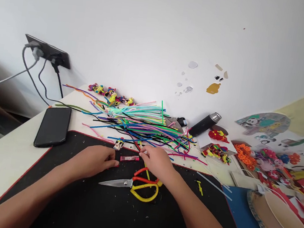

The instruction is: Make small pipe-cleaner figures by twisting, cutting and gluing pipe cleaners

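My left hand (93, 161) rests over the black mat (83, 209) with its fingers loosely curled, the thumb apart from them and nothing visible between. Close to its fingertips are a small black-and-white figure (119, 144) and a slim pink labelled object (129, 158). My right hand (159, 162) reaches to the front edge of a pile of coloured pipe cleaners (139, 123), thumb and forefinger pinched together; what they hold is too small to make out. Below it lie scissors (123, 183) with red and yellow handles, blades pointing left. A yellow strip (147, 173) passes behind the handles.
A black phone (53, 126) lies at the left, below a wall socket (48, 51) with cables. Several pipe-cleaner figures (111, 94) sit along the wall. At the right are a black flask (206, 124), a white box (224, 146), orange pieces (244, 154) and a round basket (264, 218).
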### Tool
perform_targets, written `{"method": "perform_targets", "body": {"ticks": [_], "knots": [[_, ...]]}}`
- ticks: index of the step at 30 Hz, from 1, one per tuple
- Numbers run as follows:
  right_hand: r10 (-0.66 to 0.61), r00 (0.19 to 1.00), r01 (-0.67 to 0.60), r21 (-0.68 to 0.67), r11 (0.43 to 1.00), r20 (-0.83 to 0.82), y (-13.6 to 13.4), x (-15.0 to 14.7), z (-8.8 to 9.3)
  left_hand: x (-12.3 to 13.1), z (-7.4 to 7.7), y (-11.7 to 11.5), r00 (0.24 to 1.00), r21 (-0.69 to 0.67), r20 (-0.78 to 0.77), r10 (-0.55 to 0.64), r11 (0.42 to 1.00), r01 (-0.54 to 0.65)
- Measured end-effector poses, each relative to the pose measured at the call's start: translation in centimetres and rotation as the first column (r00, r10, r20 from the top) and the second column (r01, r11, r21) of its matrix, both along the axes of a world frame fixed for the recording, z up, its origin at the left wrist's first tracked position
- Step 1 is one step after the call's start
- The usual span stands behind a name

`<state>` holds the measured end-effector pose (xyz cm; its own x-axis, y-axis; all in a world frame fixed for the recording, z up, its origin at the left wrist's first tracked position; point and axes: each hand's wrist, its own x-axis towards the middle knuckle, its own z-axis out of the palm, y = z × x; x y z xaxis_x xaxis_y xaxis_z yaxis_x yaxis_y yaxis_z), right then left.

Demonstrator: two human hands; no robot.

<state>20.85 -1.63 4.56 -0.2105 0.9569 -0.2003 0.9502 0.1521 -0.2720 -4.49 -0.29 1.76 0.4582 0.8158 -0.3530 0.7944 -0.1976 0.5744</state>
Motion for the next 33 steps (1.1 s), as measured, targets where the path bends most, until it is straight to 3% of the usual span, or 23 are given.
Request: {"method": "perform_targets", "body": {"ticks": [9, 17, 28, 33], "knots": [[-0.017, 0.989, 0.009, 0.053, 0.999, 0.146, 3.0, -1.6, -1.4, -0.1, -0.3, -0.1, 0.994, 0.035, -0.082, -0.072, 0.997, 0.075], [-0.043, 0.985, 0.036, 0.042, 0.998, 0.167, 3.9, -2.3, -2.9, 0.3, 0.9, -0.5, 0.977, 0.079, -0.171, -0.13, 0.986, 0.145], [-0.077, 0.996, 0.081, 0.078, 0.994, -0.049, 3.3, -1.6, -2.9, 0.1, 0.1, -0.2, 0.988, 0.084, -0.113, -0.107, 0.99, 0.116], [-0.042, 0.949, 0.071, 0.082, 0.994, -0.312, 0.7, -2.0, -2.3, -0.2, 0.4, 0.2, 0.994, 0.105, 0.107, 0.024, 0.994, -0.035]]}}
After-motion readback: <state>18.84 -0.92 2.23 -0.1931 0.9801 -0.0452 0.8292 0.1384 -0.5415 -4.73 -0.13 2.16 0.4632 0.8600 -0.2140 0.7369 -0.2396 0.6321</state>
